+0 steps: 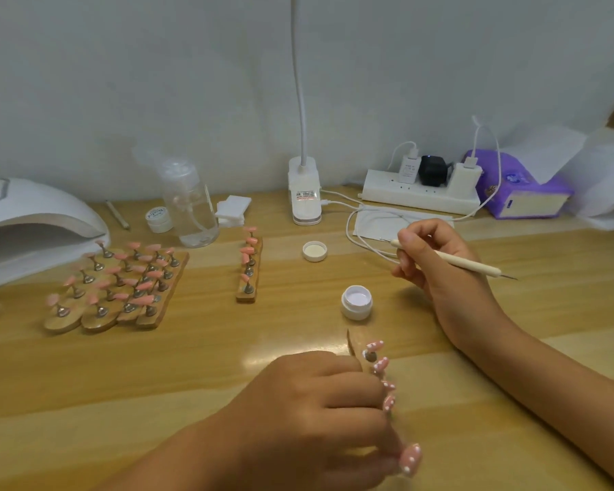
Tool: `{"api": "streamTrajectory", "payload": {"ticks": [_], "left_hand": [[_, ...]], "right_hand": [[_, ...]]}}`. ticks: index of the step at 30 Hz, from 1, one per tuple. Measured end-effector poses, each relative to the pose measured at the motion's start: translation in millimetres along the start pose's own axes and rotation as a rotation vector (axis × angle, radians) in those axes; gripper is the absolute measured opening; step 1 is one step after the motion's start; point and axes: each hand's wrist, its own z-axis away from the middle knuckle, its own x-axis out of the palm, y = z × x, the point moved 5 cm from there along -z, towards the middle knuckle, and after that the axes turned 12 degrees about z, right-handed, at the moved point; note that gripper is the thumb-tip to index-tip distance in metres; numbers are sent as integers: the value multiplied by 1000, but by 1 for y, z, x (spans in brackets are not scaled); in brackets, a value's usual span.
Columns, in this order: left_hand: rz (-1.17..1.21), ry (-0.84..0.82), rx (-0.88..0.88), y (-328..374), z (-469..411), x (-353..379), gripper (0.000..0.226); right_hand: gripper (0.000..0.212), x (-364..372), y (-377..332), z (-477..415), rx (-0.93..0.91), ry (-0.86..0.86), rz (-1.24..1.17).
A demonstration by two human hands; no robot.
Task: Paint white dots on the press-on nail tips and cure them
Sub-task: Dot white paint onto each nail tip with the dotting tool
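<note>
My left hand [309, 409] grips a wooden holder strip [352, 343] near the table's front; the strip is mostly hidden under my fingers. Several pink nail tips with white dots [387, 388] stand on it in a row. My right hand [436, 256] holds a cream dotting pen [465, 264] level above the table, its metal point aimed right. Between the hands stands a small open white jar of white gel [357, 302]. Its lid [314, 251] lies farther back. A white curing lamp [32, 221] sits at far left.
Several wooden strips of plain pink tips [121, 285] lie left of centre, and a single strip [249, 265] stands mid-table. Along the back are a clear pump bottle [190, 203], a small closed jar [159, 218], a desk lamp base [305, 193], a power strip [419, 194] and a purple tissue pack [518, 187].
</note>
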Motion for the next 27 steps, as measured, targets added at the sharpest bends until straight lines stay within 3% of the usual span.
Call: {"api": "streamTrajectory", "payload": {"ticks": [5, 7, 12, 15, 19, 22, 27], "left_hand": [[-54, -112, 29, -6, 5, 1, 21], [-74, -141, 33, -8, 6, 1, 22], [-3, -39, -21, -10, 7, -6, 19], [359, 197, -236, -18, 8, -11, 21], [751, 613, -649, -47, 14, -15, 21], [820, 656, -806, -61, 11, -18, 21], [890, 657, -902, -68, 14, -17, 19]], "right_hand": [[1, -1, 2, 0, -35, -7, 27], [11, -2, -1, 2, -108, -27, 97], [32, -6, -17, 5, -544, -141, 788], [51, -5, -8, 6, -553, -262, 1037], [36, 1, 0, 8, -525, -314, 1140], [35, 3, -3, 7, -484, -330, 1141], [54, 0, -16, 23, -360, -284, 1077]]}}
